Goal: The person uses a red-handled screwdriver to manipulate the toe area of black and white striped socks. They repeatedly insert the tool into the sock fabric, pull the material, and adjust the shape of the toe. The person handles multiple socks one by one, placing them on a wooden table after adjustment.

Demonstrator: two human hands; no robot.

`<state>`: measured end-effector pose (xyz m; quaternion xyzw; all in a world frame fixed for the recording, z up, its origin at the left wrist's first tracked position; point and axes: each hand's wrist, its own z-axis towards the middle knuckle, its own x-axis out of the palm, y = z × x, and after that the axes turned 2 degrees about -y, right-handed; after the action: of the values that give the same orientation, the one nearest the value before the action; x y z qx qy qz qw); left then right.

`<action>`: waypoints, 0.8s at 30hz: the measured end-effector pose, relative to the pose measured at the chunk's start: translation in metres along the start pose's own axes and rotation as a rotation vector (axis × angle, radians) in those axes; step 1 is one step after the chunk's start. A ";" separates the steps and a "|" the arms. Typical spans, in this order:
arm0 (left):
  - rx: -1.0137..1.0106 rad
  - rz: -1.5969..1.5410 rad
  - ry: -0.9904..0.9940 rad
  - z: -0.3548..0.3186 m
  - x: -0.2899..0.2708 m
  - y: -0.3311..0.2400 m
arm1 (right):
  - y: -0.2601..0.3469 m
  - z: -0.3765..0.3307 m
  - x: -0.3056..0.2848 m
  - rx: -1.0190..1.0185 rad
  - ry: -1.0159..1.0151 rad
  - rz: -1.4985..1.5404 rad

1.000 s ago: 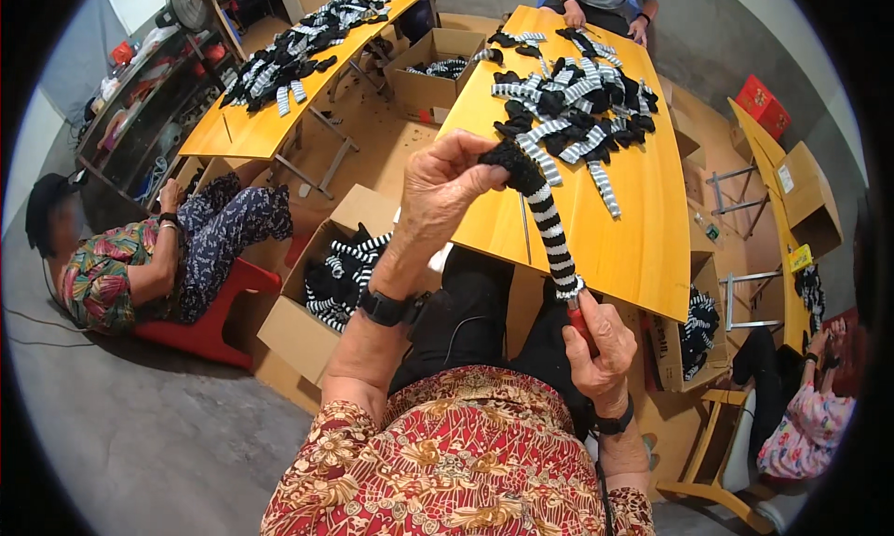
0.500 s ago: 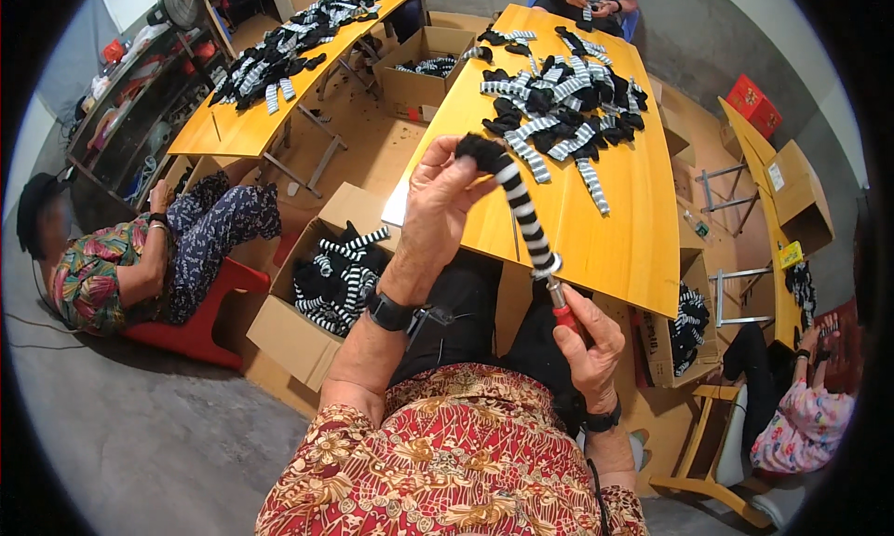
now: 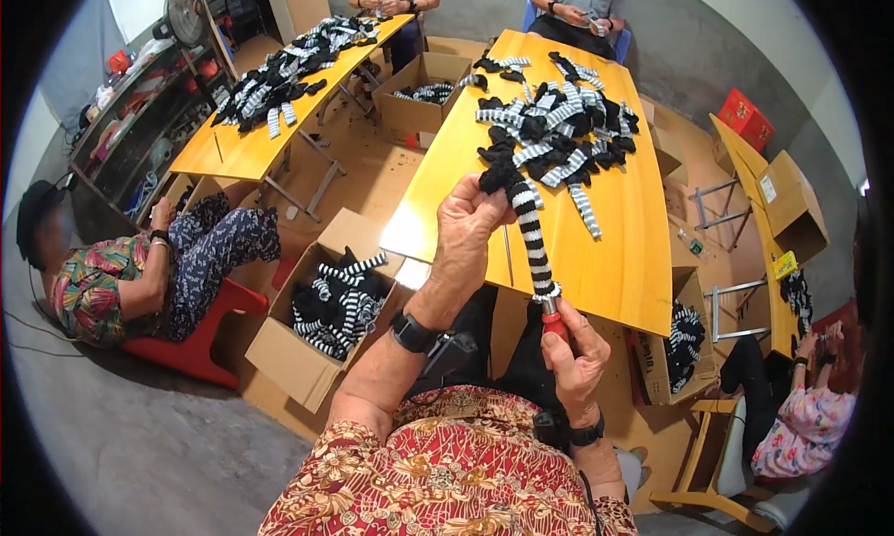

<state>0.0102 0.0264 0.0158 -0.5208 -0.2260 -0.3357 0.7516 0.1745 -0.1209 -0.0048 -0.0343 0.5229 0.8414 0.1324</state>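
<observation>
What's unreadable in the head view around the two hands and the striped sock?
- Red-handled tool: the right hand wraps the handle and the striped sock sheathes the rest, so its type is unclear.
- Sock's black toe: partly behind the left hand fingers.
- Cardboard box contents: only the top layer shows.
- Right-edge table: bent by the fisheye rim.

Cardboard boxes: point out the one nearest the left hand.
The open box of striped socks on the floor just left of the left hand; the other boxes sit farther off.
</observation>
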 end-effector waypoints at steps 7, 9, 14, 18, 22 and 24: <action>-0.290 -0.342 0.067 -0.007 0.022 -0.036 | 0.007 0.011 0.000 -0.289 0.014 -0.264; -0.234 -0.404 0.109 0.003 0.003 -0.024 | 0.007 0.014 -0.001 -0.325 0.040 -0.287; -0.056 -0.277 -0.031 0.008 -0.004 -0.012 | 0.006 0.007 0.007 -0.270 0.029 -0.264; -0.013 -0.277 -0.080 0.003 -0.011 0.004 | 0.006 0.000 0.014 -0.245 -0.021 -0.218; -0.112 -0.127 -0.084 0.007 0.001 -0.009 | -0.001 0.010 0.007 -0.350 -0.024 -0.445; -0.127 0.056 -0.115 0.000 0.005 -0.019 | -0.006 0.016 0.002 -0.494 -0.030 -0.605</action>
<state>-0.0002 0.0208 0.0313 -0.5919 -0.2323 -0.2977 0.7121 0.1756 -0.1033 -0.0032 -0.2055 0.2689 0.8654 0.3696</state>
